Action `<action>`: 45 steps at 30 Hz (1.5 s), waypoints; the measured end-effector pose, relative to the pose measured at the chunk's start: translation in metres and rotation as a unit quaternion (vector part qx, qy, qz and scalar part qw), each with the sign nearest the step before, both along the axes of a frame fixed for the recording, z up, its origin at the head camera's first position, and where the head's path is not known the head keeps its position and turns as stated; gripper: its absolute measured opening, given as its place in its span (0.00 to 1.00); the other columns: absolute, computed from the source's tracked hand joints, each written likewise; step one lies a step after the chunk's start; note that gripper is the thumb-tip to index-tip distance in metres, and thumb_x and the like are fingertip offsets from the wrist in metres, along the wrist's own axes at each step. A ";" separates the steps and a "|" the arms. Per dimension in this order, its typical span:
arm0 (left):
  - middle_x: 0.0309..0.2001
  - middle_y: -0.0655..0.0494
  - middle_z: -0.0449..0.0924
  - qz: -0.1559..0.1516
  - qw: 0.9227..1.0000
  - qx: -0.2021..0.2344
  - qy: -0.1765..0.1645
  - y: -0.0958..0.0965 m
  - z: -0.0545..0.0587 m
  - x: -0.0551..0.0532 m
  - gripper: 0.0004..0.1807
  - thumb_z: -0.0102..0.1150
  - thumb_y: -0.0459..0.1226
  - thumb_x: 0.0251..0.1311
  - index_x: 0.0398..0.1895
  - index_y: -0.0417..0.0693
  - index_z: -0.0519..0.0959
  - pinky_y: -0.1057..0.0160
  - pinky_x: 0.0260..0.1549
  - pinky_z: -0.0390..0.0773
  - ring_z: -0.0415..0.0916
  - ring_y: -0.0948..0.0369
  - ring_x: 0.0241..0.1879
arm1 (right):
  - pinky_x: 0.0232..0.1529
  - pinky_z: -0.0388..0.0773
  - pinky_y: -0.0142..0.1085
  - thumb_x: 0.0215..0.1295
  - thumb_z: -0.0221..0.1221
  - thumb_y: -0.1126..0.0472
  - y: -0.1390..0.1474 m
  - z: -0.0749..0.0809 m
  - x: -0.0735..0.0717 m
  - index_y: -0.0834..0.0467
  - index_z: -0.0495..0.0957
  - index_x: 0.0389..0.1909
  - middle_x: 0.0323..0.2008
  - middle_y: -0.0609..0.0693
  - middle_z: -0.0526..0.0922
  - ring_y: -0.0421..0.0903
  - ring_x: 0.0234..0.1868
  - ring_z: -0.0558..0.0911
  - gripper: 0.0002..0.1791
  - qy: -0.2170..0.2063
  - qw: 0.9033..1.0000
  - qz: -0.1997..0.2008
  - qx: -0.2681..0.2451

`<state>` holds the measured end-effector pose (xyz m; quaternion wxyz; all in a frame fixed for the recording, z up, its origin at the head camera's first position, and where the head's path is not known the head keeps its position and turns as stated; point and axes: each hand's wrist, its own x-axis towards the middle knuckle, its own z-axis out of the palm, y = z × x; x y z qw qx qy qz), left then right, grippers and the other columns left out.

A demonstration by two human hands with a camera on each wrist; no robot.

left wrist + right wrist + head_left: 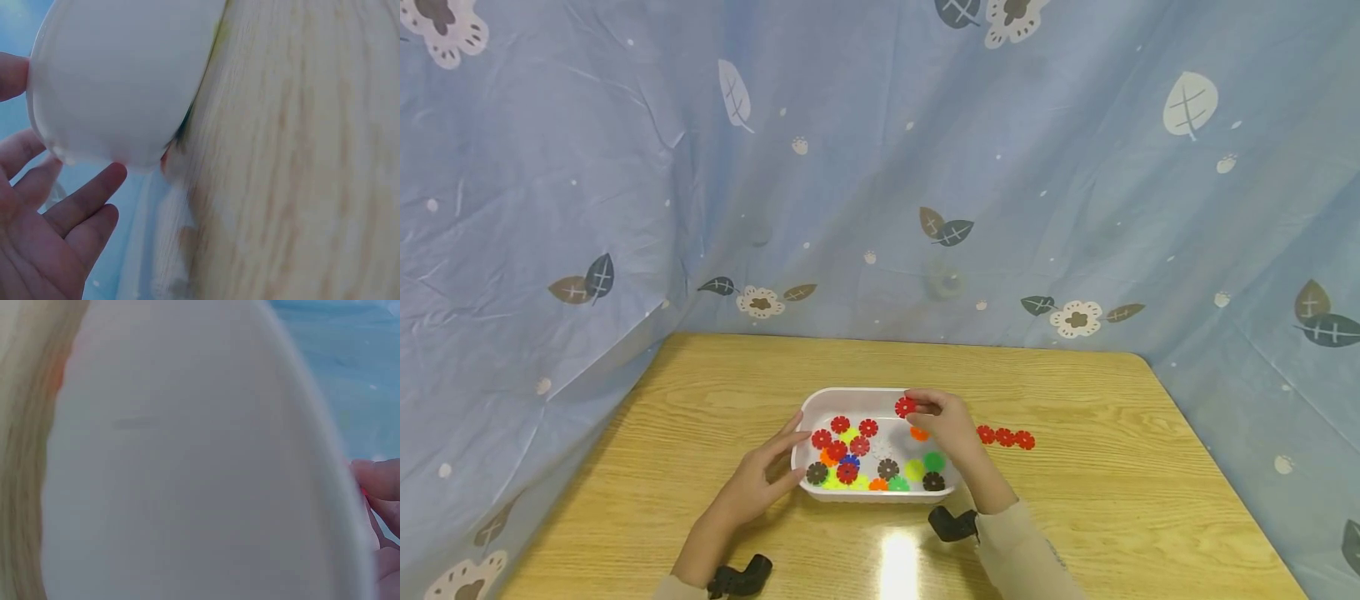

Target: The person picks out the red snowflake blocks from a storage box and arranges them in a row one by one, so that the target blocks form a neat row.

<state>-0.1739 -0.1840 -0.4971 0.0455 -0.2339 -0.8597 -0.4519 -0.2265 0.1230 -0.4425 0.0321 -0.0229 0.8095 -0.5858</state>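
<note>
"What is the right hand (943, 427) doing?"

"Pinching a red, round, notched plastic disc (906, 407) between thumb and fingers, over the far right part of the white plastic tub with rounded corners (880, 497)."

"And the left hand (751, 482)?"

"Spread, thumb apart from the fingers, touching the tub's left end at the rim. It holds no disc."

"What lies near the pinched piece?"

"An orange notched disc (920, 433), just beside the right hand, inside the tub."

"The rest of the tub?"

"Loose notched discs in red, yellow, orange, green, blue and dark brown, thickest on the left, some overlapping."

"Anything outside it?"

"A line of three red notched discs (1005, 437) lies right of the tub, beyond the right forearm, on the pale wooden counter (1120, 475). I can't tell whether they are joined."

"Behind the counter?"

"A blue cloth curtain printed with leaves and flowers (835, 200)."
</note>
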 end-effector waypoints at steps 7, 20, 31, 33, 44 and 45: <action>0.73 0.53 0.54 -0.001 1.000 0.002 0.007 -0.002 -0.001 0.000 0.26 0.62 0.37 0.59 0.62 0.47 0.72 0.65 0.63 0.64 0.56 0.49 0.70 | 0.42 0.78 0.22 0.57 0.62 0.71 0.025 0.007 0.007 0.62 0.78 0.53 0.51 0.58 0.81 0.47 0.47 0.79 0.21 0.018 1.000 -0.007 -0.018; 0.73 0.52 0.55 0.002 1.000 0.002 0.000 -0.002 -0.008 0.005 0.26 0.63 0.38 0.59 0.61 0.50 0.72 0.64 0.64 0.63 0.56 0.49 0.70 | 0.41 0.78 0.20 0.60 0.63 0.65 0.095 -0.013 0.033 0.64 0.73 0.58 0.49 0.50 0.80 0.30 0.42 0.77 0.24 0.006 0.995 -0.100 -0.032; 0.73 0.53 0.54 0.007 1.000 -0.005 0.011 -0.001 -0.007 0.000 0.25 0.61 0.39 0.60 0.62 0.48 0.72 0.63 0.64 0.62 0.56 0.48 0.70 | 0.43 0.74 0.16 0.65 0.59 0.58 0.148 -0.039 0.039 0.60 0.69 0.64 0.41 0.25 0.76 0.24 0.43 0.74 0.27 -0.037 0.980 -0.194 -0.035; 0.73 0.53 0.54 0.006 1.000 -0.008 0.013 -0.001 -0.007 0.000 0.25 0.61 0.39 0.60 0.62 0.48 0.72 0.62 0.64 0.62 0.56 0.48 0.70 | 0.42 0.74 0.15 0.65 0.59 0.61 0.152 -0.044 0.038 0.62 0.69 0.63 0.39 0.26 0.77 0.24 0.41 0.76 0.27 -0.036 0.975 -0.212 -0.050; 0.74 0.52 0.54 -0.004 1.000 0.001 0.017 -0.002 -0.006 0.000 0.26 0.61 0.37 0.60 0.62 0.47 0.71 0.62 0.62 0.66 0.56 0.47 0.69 | 0.39 0.73 0.13 0.66 0.57 0.64 0.171 -0.059 0.032 0.61 0.70 0.63 0.45 0.33 0.76 0.22 0.39 0.71 0.24 -0.044 0.969 -0.242 0.001; 0.73 0.53 0.54 -0.003 1.000 0.000 0.016 -0.002 -0.006 0.000 0.26 0.61 0.37 0.60 0.62 0.47 0.71 0.62 0.63 0.66 0.56 0.47 0.70 | 0.39 0.72 0.13 0.66 0.56 0.64 0.172 -0.061 0.032 0.60 0.70 0.63 0.49 0.38 0.76 0.21 0.39 0.70 0.24 -0.045 0.969 -0.240 0.017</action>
